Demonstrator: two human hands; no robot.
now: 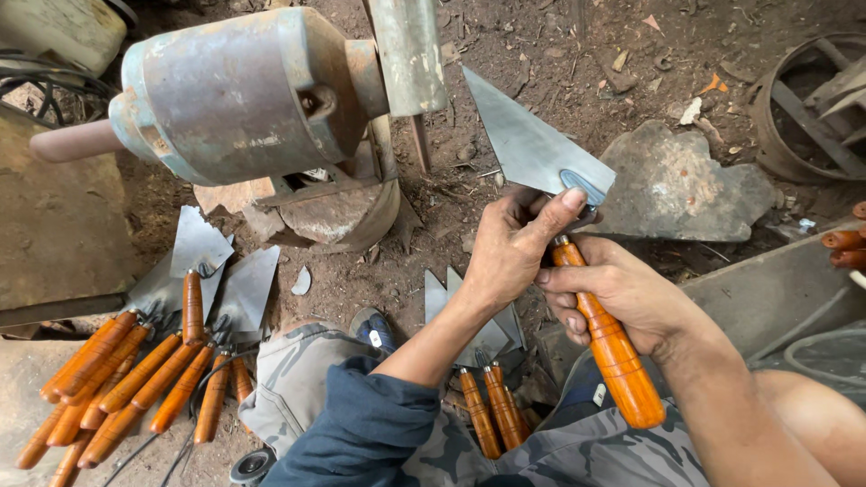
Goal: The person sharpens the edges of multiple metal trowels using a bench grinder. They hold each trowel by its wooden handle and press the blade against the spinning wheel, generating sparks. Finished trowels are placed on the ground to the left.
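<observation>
Near the centre of the frame, a little to the right, both hands are closed on one trowel (577, 234). The right hand (622, 298) is wrapped fully around the upper part of its orange wooden handle (613, 352), whose lower end sticks out toward the bottom of the frame. The left hand (510, 248) grips the neck where blade meets handle, with the thumb pressed flat against the base of the triangular steel blade (528, 140). The blade points up and left, its tip near the grey wheel guard (408, 54) of the bench grinder (244, 95) that fills the upper left; tip and guard look apart, though how far I cannot tell.

Judging by how things lie, the work is well along but not finished. A large heap of trowels (135, 379) with the same orange handles lies on the dirt floor (541, 54) at the lower left, blades fanned toward the grinder. A smaller group of trowels (487, 388) lies between the person's knees at the lower centre. Which heap is done and which is waiting cannot be told from here.

As for containers, a rusty round metal drum (812, 108) sits at the upper right edge; it seems to hold only metal bars or spokes, and its inside is largely cut off. A flat grey stone (686, 185) lies just behind the blade. More orange handles (846, 245) poke in at the right edge.
</observation>
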